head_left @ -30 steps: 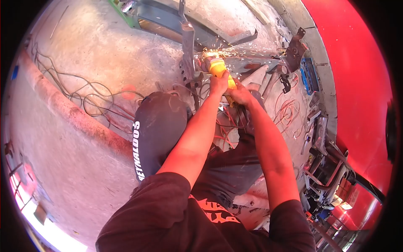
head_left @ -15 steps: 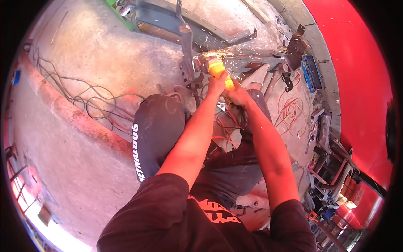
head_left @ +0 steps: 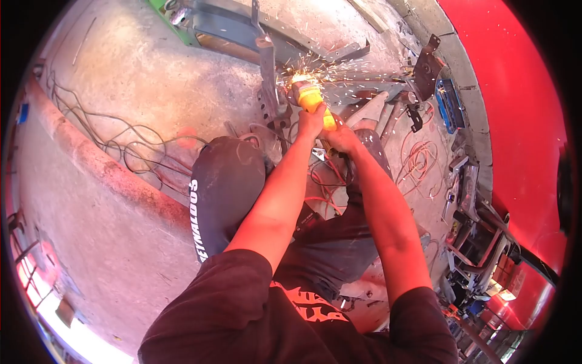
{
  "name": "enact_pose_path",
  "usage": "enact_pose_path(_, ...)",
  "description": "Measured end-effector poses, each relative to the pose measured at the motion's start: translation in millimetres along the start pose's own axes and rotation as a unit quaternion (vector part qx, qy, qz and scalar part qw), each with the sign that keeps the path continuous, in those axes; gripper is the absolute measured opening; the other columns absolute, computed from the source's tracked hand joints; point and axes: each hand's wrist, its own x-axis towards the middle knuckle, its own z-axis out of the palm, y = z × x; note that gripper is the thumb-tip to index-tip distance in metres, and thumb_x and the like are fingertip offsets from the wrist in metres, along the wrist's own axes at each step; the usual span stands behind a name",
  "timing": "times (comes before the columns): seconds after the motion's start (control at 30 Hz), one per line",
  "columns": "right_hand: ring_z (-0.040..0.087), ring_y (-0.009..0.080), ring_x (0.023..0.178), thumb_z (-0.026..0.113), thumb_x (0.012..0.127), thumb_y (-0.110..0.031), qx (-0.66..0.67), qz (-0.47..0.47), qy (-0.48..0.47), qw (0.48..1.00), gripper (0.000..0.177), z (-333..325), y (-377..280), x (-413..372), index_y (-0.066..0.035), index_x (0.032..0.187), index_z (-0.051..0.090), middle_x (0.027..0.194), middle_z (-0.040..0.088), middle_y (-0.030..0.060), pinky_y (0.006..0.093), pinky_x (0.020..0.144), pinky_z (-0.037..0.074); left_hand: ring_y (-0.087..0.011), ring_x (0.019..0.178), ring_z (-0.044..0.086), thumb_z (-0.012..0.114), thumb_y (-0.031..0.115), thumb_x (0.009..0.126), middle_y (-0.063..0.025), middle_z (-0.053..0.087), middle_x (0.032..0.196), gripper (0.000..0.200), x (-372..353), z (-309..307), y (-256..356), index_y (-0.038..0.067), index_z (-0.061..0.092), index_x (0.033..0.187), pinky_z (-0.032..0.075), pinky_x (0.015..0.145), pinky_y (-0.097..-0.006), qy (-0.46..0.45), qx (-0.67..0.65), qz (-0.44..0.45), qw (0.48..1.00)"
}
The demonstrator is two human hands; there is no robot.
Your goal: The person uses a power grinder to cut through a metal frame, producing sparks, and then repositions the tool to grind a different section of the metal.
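My left hand is wrapped round the front of a yellow angle grinder. Behind it, my right hand grips the rear of the same tool. The grinder's head is against or very near an upright dark metal bracket, and bright sparks spray from there, mostly to the right. Glare hides the exact contact spot. My knees are bent on either side of the tool's cable.
Dark cables lie on the concrete floor at left, beside a long rusty pipe. An orange hose is coiled at right. Near the red wall are a blue tool and piled metal parts.
The grinder and both my hands have shifted slightly to the left. The spray of sparks has grown wider and brighter around the grinder's head.
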Motion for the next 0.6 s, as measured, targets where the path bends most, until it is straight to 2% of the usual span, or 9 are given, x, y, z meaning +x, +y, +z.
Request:
enact_pose_path(0.13, 0.067, 0.0171, 0.110, 0.083, 0.085, -0.033, -0.029, -0.018, 0.004, 0.999, 0.076, 0, -1, 1, -0.004, 0.144, 0.044, 0.126, 0.068, 0.0081, 0.0324, 0.094, 0.053, -0.0397, 0.113, 0.069, 0.074, 0.061, 0.085, -0.0343, 0.067, 0.118, 0.095, -12, -3, 7, -0.021, 0.049, 0.126, 0.054, 0.094, -0.0426, 0.001, -0.033, -0.003, 0.999)
enact_pose_path(0.23, 0.065, 0.0155, 0.110, 0.086, 0.084, -0.034, 0.012, -0.008, -0.023, 1.000, 0.085, -4, -9, -8, -0.003, 0.150, 0.041, 0.128, 0.066, 0.0088, 0.0328, 0.092, 0.053, -0.0392, 0.112, 0.069, 0.074, 0.060, 0.085, -0.0336, 0.067, 0.118, 0.095, -9, -1, 2, -0.021, 0.049, 0.127, 0.054, 0.093, -0.0424, -0.021, -0.035, -0.001, 0.999)
enact_pose_path(0.33, 0.065, 0.0163, 0.110, 0.085, 0.084, -0.035, -0.038, 0.015, -0.007, 0.999, 0.086, -7, -10, -10, -0.003, 0.150, 0.041, 0.128, 0.066, 0.0093, 0.0333, 0.092, 0.053, -0.0391, 0.111, 0.069, 0.074, 0.061, 0.085, -0.0331, 0.068, 0.117, 0.094, -1, 3, -4, -0.021, 0.050, 0.126, 0.055, 0.093, -0.0423, -0.016, -0.021, 0.008, 1.000)
enact_pose_path(0.47, 0.069, 0.0196, 0.107, 0.082, 0.078, -0.044, -0.076, -0.006, 0.011, 0.997, 0.092, -5, 24, 17, -0.004, 0.149, 0.040, 0.124, 0.070, 0.0110, 0.0328, 0.091, 0.053, -0.0403, 0.112, 0.069, 0.074, 0.063, 0.084, -0.0344, 0.068, 0.116, 0.095, -1, 0, -3, -0.021, 0.052, 0.123, 0.054, 0.093, -0.0425, 0.007, -0.021, 0.001, 1.000)
enact_pose_path(0.6, 0.070, 0.0211, 0.107, 0.081, 0.075, -0.048, -0.117, 0.018, 0.016, 0.993, 0.097, -1, 0, 7, -0.003, 0.150, 0.039, 0.124, 0.070, 0.0128, 0.0331, 0.092, 0.053, -0.0415, 0.112, 0.069, 0.072, 0.064, 0.083, -0.0364, 0.067, 0.117, 0.097, 10, -3, -10, -0.022, 0.052, 0.123, 0.054, 0.094, -0.0428, 0.005, -0.010, 0.007, 1.000)
